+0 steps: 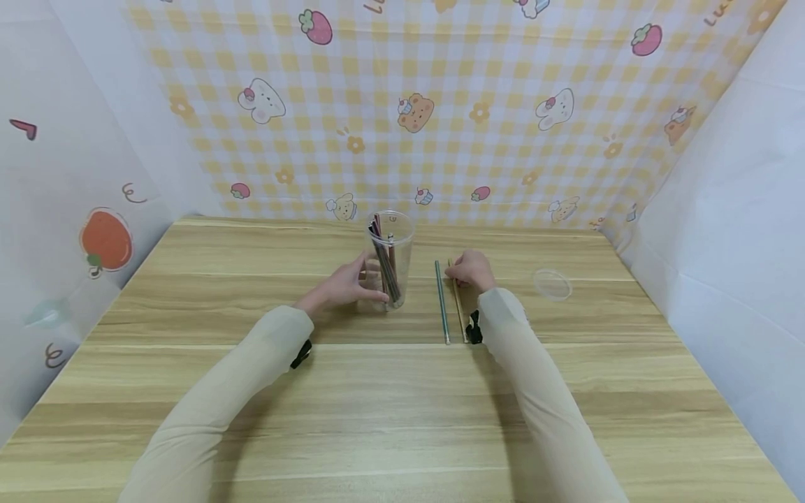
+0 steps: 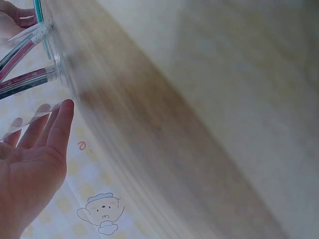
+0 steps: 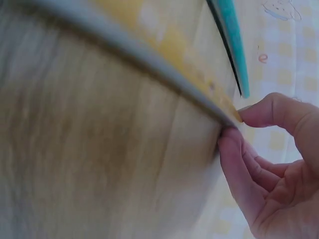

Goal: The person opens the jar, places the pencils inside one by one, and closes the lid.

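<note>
A tall clear plastic cup (image 1: 405, 269) stands upright on the table with several dark and reddish pencils (image 1: 385, 258) leaning inside it. My left hand (image 1: 346, 283) holds the cup low on its left side, thumb across the front and fingers around the back; in the left wrist view those fingers (image 2: 59, 127) lie along the clear wall. To the right of the cup, my right hand (image 1: 473, 270) pinches a yellow pencil (image 1: 460, 307) near its far end between thumb and fingertips. Beside it, a teal pencil (image 1: 442, 304) lies on the table, roughly parallel.
A clear round lid (image 1: 553, 285) lies on the wooden table (image 1: 390, 412), right of my right hand. Behind the table hangs a yellow checked cloth (image 1: 377, 140), and pale cloth walls (image 1: 742, 230) close off both sides.
</note>
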### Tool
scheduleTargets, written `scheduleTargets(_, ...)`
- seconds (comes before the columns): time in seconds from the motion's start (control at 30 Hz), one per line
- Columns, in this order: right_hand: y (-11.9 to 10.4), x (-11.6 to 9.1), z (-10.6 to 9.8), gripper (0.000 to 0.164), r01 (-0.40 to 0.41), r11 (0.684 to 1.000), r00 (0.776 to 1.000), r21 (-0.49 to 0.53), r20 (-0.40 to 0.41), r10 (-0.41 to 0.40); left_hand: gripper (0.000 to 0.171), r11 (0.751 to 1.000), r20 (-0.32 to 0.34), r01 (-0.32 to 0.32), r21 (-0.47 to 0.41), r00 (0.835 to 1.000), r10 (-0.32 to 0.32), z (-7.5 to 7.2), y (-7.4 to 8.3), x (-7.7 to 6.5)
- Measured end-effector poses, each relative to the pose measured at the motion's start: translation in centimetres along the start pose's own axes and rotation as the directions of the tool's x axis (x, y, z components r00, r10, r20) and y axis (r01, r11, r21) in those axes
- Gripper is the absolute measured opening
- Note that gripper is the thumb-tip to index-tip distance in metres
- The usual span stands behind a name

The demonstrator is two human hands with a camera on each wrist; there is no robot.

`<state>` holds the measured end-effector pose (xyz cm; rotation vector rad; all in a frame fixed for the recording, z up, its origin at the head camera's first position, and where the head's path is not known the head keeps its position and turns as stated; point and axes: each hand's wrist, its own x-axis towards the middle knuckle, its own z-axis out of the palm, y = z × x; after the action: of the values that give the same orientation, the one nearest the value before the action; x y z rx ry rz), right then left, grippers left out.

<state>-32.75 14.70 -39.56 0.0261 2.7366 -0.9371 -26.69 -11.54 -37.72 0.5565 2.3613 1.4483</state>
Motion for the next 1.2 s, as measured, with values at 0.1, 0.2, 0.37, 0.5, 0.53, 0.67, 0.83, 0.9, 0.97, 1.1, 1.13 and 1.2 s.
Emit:
scheduleTargets(0.1,0.6,0.0,-0.5,0.026,0.026,0.997,0.999,0.076,0.029,-0.029,0.084,1.0,0.001,0.002,-0.011,1.0,-0.002,0.0,-0.4,0.2)
scheduleTargets(0.2,1.4,0.2,-1.0,0.023,0.057,0.98,0.995,0.19,0.067,-0.071,0.085,1.0,-0.005,-0.009,-0.017,1.0,0.009,0.0,-1.2,0.7)
scheduleTargets(0.37,2.4,0.1,-1.8,0.032,0.056,0.938,0.991,0.342,0.096,-0.094,0.087,0.999,-0.025,-0.032,0.022,0.999,0.033,0.1,-2.7,1.4)
scheduleTargets(0.5,2.5,-0.1,-2.6,0.034,0.038,0.913,0.995,0.407,0.065,-0.07,0.088,0.999,-0.029,-0.031,0.02,0.999,0.031,0.1,-3.2,1.7)
scheduleTargets(0.53,2.5,-0.1,-2.8,0.035,0.041,0.905,0.996,0.423,0.053,-0.071,0.088,0.999,-0.029,-0.028,0.019,0.999,0.028,0.1,-3.2,1.7)
scheduleTargets(0.67,2.3,0.0,-3.4,0.036,0.064,0.859,0.997,0.508,-0.005,-0.072,0.087,1.0,-0.016,-0.022,0.003,1.0,0.022,0.0,-2.6,1.4)
scheduleTargets(0.83,1.9,0.1,-3.9,0.036,0.1,0.799,0.995,0.593,-0.053,-0.086,0.083,1.0,-0.003,-0.018,-0.014,1.0,0.018,-0.1,-0.9,0.5)
scheduleTargets(0.9,1.7,0.1,-4.1,0.036,0.112,0.787,0.994,0.606,-0.067,-0.09,0.082,1.0,-0.002,-0.014,-0.007,1.0,0.014,0.0,-0.5,0.3)
scheduleTargets(0.97,1.5,0.0,-4.3,0.035,0.122,0.769,0.993,0.628,-0.073,-0.097,0.082,1.0,-0.002,-0.01,-0.001,1.0,0.01,0.0,-0.3,0.1)
scheduleTargets(1.1,1.2,-0.3,-4.6,0.034,0.144,0.738,0.989,0.66,-0.085,-0.117,0.081,1.0,-0.002,-0.011,0.009,1.0,0.011,0.0,-0.1,0.0)
scheduleTargets(1.13,1.1,-0.4,-4.7,0.034,0.148,0.731,0.989,0.666,-0.088,-0.12,0.081,1.0,-0.002,-0.01,0.008,1.0,0.01,0.0,-0.1,0.0)
scheduleTargets(1.2,0.9,-0.6,-4.8,0.033,0.161,0.716,0.987,0.68,-0.102,-0.125,0.082,1.0,-0.003,-0.012,0.007,1.0,0.012,0.0,-0.2,0.1)
